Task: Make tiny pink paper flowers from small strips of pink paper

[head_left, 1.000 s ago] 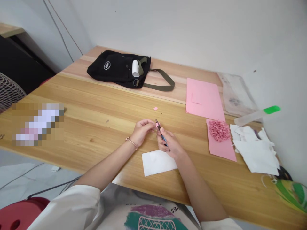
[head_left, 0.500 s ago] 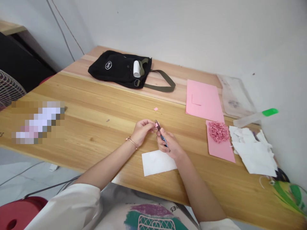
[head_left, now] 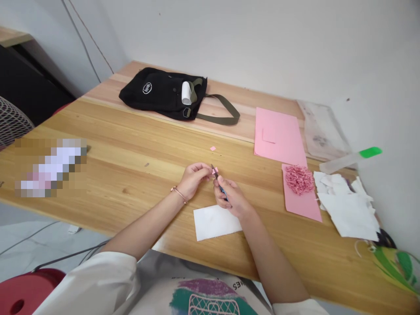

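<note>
Right hand [head_left: 231, 197] closed around a slim blue-handled cutting tool [head_left: 223, 190]; left hand [head_left: 193, 180] pinching a tiny pink paper scrap [head_left: 215, 170] at its dark blades, above the wooden worktop [head_left: 157, 148]. Half a second ago the tips stood apart; now they look together, pink either side. Nearer the body, a flat white sheet [head_left: 215, 224], one edge toothed. Rightward, crinkled pink shreds [head_left: 299, 179] on smooth pink card [head_left: 303, 207].

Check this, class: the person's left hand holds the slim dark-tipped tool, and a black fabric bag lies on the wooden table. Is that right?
The side is wrong: the head view shows the right hand holding the tool. The bag does lie on the wooden table.
</note>
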The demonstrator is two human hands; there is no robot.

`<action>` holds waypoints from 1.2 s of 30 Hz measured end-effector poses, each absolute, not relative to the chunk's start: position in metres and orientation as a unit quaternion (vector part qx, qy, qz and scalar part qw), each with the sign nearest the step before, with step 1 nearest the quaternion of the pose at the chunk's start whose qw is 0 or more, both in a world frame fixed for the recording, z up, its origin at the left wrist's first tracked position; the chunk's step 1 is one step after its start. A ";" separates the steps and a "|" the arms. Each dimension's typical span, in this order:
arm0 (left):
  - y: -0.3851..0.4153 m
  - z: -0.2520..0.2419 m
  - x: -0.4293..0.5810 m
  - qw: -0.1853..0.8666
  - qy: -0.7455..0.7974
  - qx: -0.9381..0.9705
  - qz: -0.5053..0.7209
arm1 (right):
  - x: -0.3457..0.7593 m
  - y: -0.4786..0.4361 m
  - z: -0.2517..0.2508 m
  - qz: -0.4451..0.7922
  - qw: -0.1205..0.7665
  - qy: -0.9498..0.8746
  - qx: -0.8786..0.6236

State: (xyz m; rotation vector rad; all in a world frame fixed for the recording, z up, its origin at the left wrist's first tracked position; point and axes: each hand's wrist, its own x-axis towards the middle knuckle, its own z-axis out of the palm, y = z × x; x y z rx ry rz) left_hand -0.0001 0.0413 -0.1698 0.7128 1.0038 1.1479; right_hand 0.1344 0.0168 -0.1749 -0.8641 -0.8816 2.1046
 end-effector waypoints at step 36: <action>0.040 -0.168 0.000 0.695 0.411 0.294 0.511 | 0.133 0.019 -0.172 0.816 0.348 -0.315 -0.338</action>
